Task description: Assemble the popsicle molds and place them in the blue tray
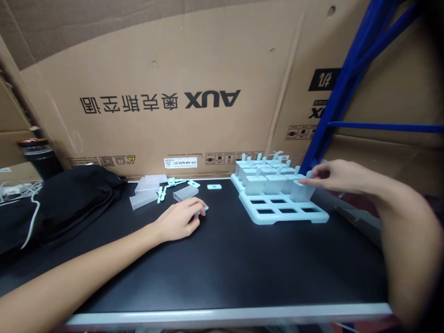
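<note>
Right hand (333, 178) at 3 o'clock, fingers pinched on the stick of a frosted mould (302, 189) seated at the right end of the light-blue tray (291, 216), front filled row. Two front rows of tray slots open. Left hand (180, 218) palm-down on the black tabletop (222, 268) near centre, fingers curled over a small blue stick (204, 209). Loose moulds (149, 192) and sticks at 11 o'clock, black bag (65, 199) at 9.

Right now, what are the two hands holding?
The right hand pinches a mold stick by its top. The left hand covers a small blue piece; grip unclear.
</note>
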Tool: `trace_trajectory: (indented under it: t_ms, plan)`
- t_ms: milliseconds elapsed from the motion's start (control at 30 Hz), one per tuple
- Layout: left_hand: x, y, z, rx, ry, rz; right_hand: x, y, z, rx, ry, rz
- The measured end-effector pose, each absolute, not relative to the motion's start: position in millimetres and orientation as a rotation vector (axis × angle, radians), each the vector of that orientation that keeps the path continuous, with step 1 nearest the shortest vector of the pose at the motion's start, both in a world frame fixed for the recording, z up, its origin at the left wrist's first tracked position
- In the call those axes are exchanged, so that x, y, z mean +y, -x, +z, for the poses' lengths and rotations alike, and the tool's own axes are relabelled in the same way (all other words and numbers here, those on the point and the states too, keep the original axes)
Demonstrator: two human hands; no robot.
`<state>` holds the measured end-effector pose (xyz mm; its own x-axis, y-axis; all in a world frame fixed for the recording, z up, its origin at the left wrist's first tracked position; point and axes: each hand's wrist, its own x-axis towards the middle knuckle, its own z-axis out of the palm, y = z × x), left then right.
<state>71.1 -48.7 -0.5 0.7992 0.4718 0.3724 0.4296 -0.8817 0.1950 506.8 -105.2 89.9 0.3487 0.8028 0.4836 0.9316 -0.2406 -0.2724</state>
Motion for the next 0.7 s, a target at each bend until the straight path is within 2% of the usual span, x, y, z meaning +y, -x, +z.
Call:
trace_trajectory:
  t_ms: [67, 200, 333, 433, 567, 700]
  plan:
    - [-47, -71, -2, 0.708, -2.874, 0.645, -106, -489, 95, -1.517, 2.157, -0.261]
    - [-44, -70, -5, 0.617, -2.842, 0.677, -100, -438, 95, -1.325, 1.758, -0.622]
    - [-44, -71, -4, 0.489, -2.82, 0.706, -92, -366, 69, -1.878, 1.379, -0.457]
    - [-44, -72, -3, 0.434, -2.824, 0.699, -85, -322, 37, -2.263, 1.257, -0.326]
    - [-45, -73, -2, 0.458, -2.845, 0.649, -67, -307, 4, -2.464, 1.386, -0.315]
    - [-48, -72, 3, 0.43, -2.889, 0.628, -51, -314, -7, -2.479, 1.65, -0.23]
